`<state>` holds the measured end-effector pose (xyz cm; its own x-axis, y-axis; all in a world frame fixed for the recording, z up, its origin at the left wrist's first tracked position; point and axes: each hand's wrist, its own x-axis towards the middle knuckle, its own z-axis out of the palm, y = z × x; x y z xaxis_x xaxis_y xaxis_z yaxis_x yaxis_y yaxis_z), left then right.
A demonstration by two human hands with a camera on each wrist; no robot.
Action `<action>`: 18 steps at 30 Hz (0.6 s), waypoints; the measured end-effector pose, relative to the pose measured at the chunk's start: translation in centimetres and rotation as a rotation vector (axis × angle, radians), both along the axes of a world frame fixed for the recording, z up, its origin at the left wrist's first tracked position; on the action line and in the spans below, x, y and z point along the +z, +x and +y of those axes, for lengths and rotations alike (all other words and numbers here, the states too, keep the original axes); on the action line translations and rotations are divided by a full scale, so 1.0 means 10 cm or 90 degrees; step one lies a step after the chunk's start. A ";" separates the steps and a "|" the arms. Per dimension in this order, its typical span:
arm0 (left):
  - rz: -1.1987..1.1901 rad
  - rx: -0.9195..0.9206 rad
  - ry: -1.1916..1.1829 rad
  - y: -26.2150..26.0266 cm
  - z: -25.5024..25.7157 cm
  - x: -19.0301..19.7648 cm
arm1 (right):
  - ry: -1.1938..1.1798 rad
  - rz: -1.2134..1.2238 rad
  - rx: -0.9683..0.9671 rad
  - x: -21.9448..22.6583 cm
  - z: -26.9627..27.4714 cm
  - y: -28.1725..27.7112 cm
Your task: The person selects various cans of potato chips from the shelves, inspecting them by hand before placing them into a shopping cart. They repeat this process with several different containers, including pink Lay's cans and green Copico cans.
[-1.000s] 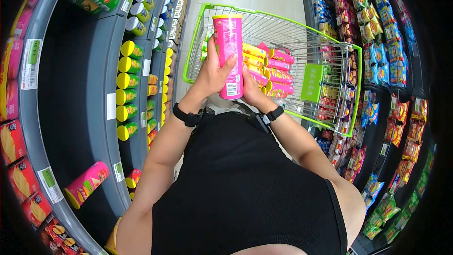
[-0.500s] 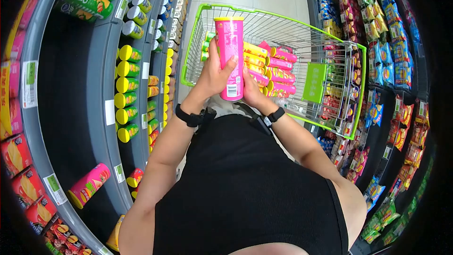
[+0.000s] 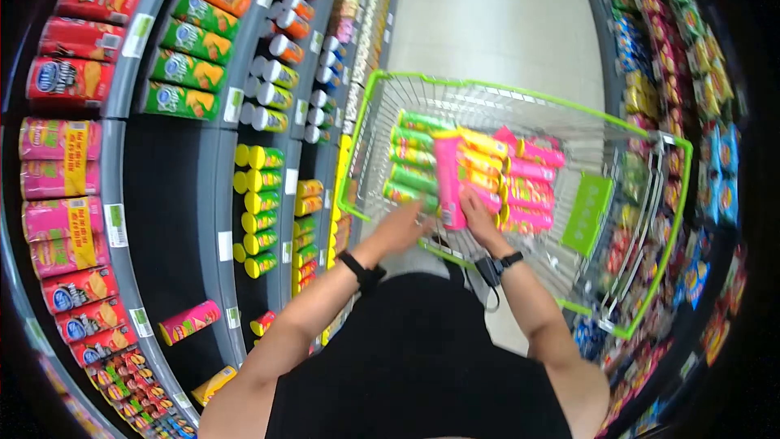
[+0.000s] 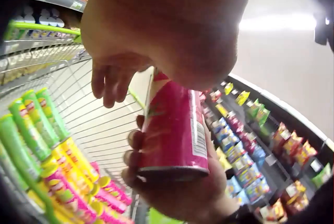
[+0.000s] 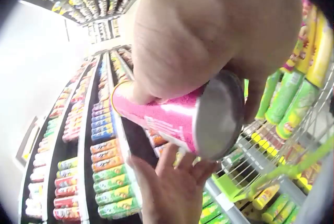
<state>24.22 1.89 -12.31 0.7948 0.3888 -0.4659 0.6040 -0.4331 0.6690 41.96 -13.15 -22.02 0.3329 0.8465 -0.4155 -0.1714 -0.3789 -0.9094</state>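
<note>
A pink cylindrical chip canister [image 3: 448, 183] stands tilted in front of my body, overlapping the cart's load in the head view. My right hand [image 3: 481, 219] grips its side; in the left wrist view, fingers [image 4: 134, 140] of that hand curl round it. Its metal base [image 5: 220, 117] faces the right wrist camera. My left hand [image 3: 404, 228] is off the canister, just to its left, fingers loosely extended. In the right wrist view the left hand [image 5: 177, 192] spreads below the canister's base. Green canisters [image 3: 412, 158], yellow canisters [image 3: 485, 146] and pink canisters [image 3: 530, 193] lie in rows inside the cart [image 3: 504, 91].
On the left, shelves hold green canisters [image 3: 262, 221], red chip packs [image 3: 69, 79] and a lone pink canister [image 3: 189, 323] lying down. Bagged snacks [image 3: 721, 154] hang along the right shelf. Pale floor [image 3: 496, 16] runs ahead between them.
The left hand has let go of the pink canister and moved left. The right hand keeps hold of it, now lower over the cart's near side. The head view has shifted, showing more left shelf.
</note>
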 end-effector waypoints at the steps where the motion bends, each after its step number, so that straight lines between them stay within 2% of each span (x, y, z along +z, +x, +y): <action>1: 0.057 -0.103 0.037 0.01 -0.06 -0.06 | -0.026 0.053 -0.045 -0.26 -0.06 0.17; 2: 0.138 -0.214 -0.021 0.05 -0.09 -0.11 | 0.062 -0.009 -0.111 -0.81 -0.14 0.33; 3: 0.159 -0.265 -0.033 0.08 -0.14 -0.10 | 0.061 -0.167 -0.083 -1.01 -0.18 0.60; 4: 0.152 -0.342 0.096 0.07 -0.25 -0.17 | 0.002 -0.178 -0.082 -0.96 -0.15 0.81; 5: 0.138 -0.341 0.129 0.10 -0.30 -0.20 | -0.062 -0.192 -0.082 -0.92 -0.17 1.05; 6: 0.121 -0.344 0.160 0.14 -0.33 -0.22 | -0.101 -0.471 0.044 -1.25 -0.21 1.33; 7: 0.138 -0.319 0.138 0.20 -0.33 -0.21 | -0.151 -0.506 0.071 -1.06 -0.16 1.51; 11: 0.138 -0.227 0.047 0.32 -0.24 -0.33 | -0.183 -0.555 0.074 -1.67 -0.31 1.90; 13: 0.103 -0.185 0.015 0.33 -0.24 -0.33 | -0.218 -0.519 0.129 -1.75 -0.27 2.03; 18: 0.059 -0.156 0.070 0.34 -0.37 -0.42 | -0.271 -0.454 0.198 -1.92 -0.01 2.11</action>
